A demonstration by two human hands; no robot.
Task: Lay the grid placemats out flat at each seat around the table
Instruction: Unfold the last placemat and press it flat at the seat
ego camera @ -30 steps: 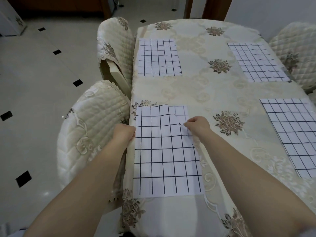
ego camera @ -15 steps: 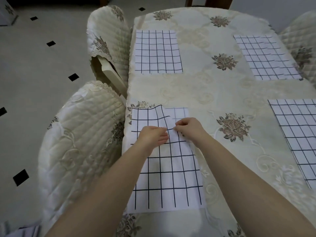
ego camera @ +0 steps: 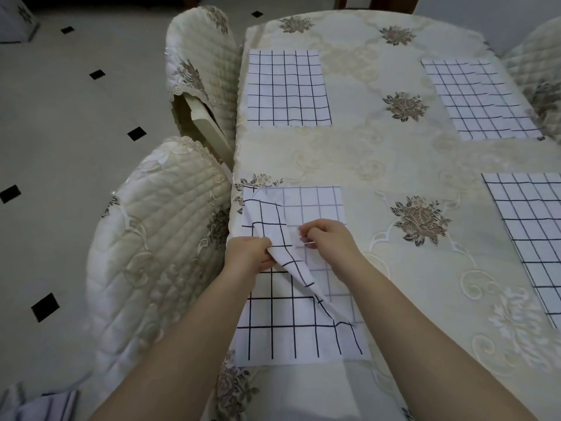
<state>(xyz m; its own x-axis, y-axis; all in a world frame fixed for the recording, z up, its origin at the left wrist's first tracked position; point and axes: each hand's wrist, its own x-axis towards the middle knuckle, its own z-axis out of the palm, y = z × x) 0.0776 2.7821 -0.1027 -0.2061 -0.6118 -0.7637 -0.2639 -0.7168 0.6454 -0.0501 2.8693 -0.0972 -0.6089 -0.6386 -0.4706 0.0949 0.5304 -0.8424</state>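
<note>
Head view: at the left edge of the desk [ego camera: 364,165], the nearest grid placemat [ego camera: 303,338] is seen partly raised, one fold gripped by the left hand [ego camera: 247,253] and pinched by the right hand [ego camera: 328,238] just beside it.

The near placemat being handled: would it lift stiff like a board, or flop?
Probably floppy: where the left hand grips the near placemat, it sags in a soft fold. Likely light, since a few fingers raise it. Pushed, it would probably bunch on the tablecloth rather than slide whole, given those creases.
</note>
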